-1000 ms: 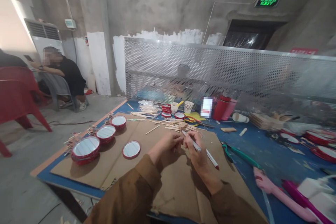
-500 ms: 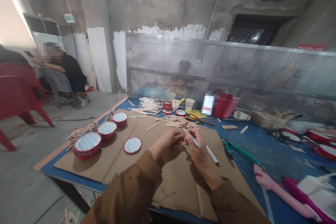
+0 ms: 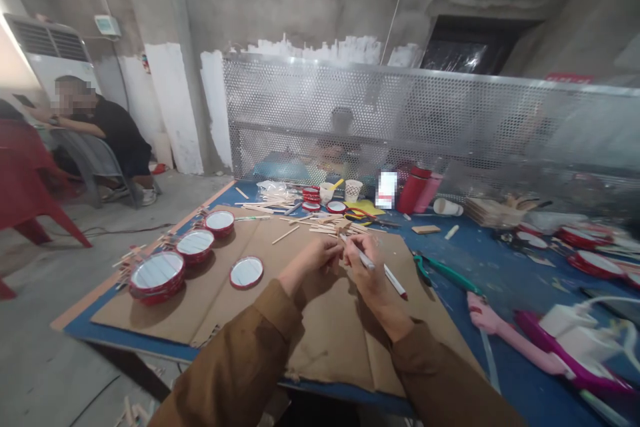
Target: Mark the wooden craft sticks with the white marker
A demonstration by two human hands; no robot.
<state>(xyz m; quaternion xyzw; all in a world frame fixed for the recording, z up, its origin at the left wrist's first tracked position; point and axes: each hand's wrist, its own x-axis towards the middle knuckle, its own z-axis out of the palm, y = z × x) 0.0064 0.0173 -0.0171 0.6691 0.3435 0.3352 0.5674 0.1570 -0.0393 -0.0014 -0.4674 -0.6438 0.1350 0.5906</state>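
Two hands nearly touch: the right hand [image 3: 366, 275] grips a white pen [image 3: 361, 255], while the left hand [image 3: 309, 268] is curled, whatever it holds hidden.

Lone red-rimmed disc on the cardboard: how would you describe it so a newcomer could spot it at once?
Start at the blue table, then the brown cardboard sheet laid on it. Just left of the person's left hand, a red-rimmed round disc lies flat on the cardboard. Unlike the three thicker red-rimmed rounds lined up further left, it is thin and sits alone.
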